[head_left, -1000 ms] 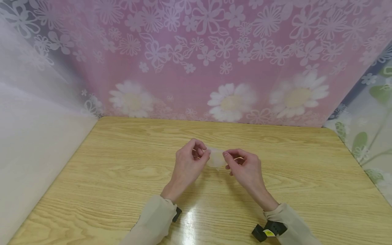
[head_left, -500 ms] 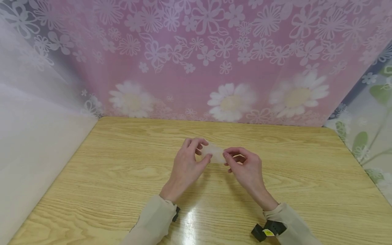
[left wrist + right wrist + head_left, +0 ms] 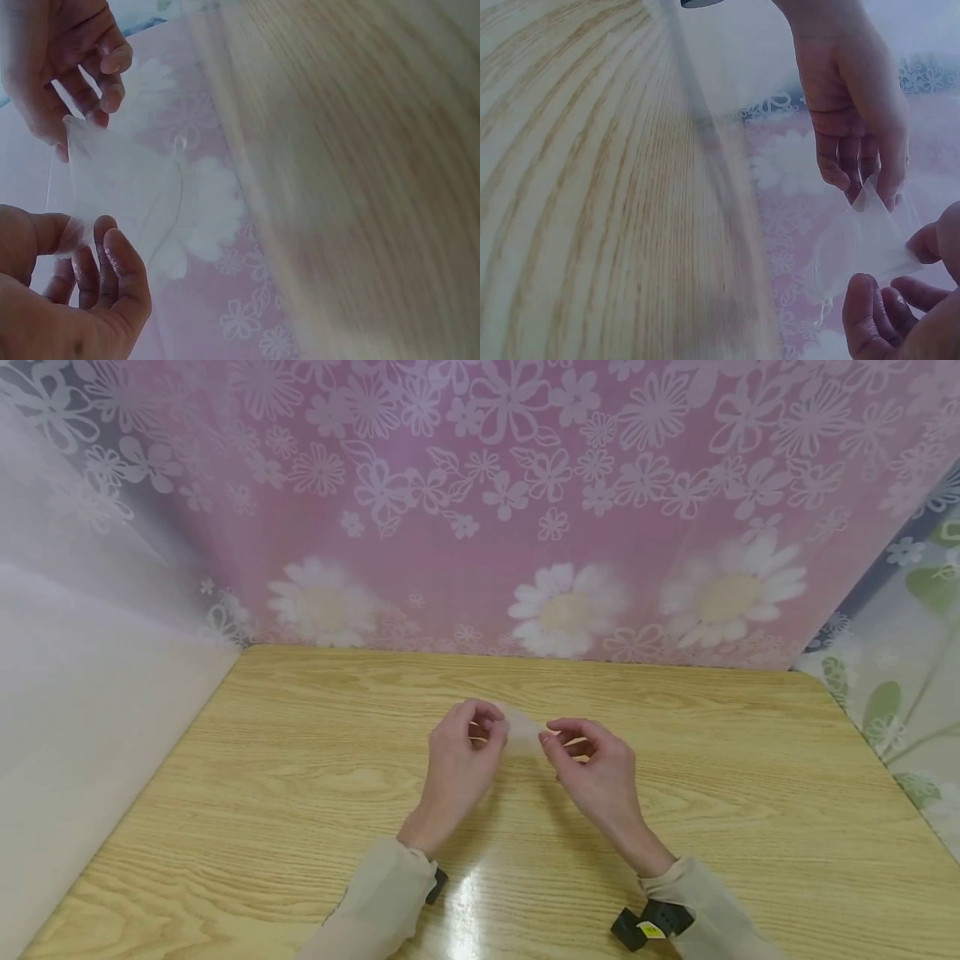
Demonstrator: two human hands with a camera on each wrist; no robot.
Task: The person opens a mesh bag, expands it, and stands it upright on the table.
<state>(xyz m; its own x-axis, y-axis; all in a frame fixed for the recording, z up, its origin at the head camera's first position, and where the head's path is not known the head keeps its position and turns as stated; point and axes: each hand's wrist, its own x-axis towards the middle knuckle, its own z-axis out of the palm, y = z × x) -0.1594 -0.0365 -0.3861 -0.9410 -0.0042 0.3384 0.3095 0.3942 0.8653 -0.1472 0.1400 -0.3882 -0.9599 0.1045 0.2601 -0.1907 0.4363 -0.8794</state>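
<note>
A thin, translucent piece of plastic film is stretched between both hands above the table. My left hand pinches its left end between thumb and curled fingers. At the other end, my right hand grips the film with thumb and forefinger. Seen from the left wrist, the film spreads out with soft creases and a faint curved line. In the right wrist view the plastic rises to a peak at the left hand's fingertips, and a small loose tail dangles from its lower edge. Whether it is a bag or a single layer, I cannot tell.
A wood-grain table lies under the hands. Behind it hangs a pink flowered curtain, with pale sheeting on the left and leaf-patterned cloth on the right. A black device is strapped at the right wrist.
The left hand's fingers spread apart half a second ago and have now closed again on the film. The right hand has shifted slightly left, and the film's shape has changed.
</note>
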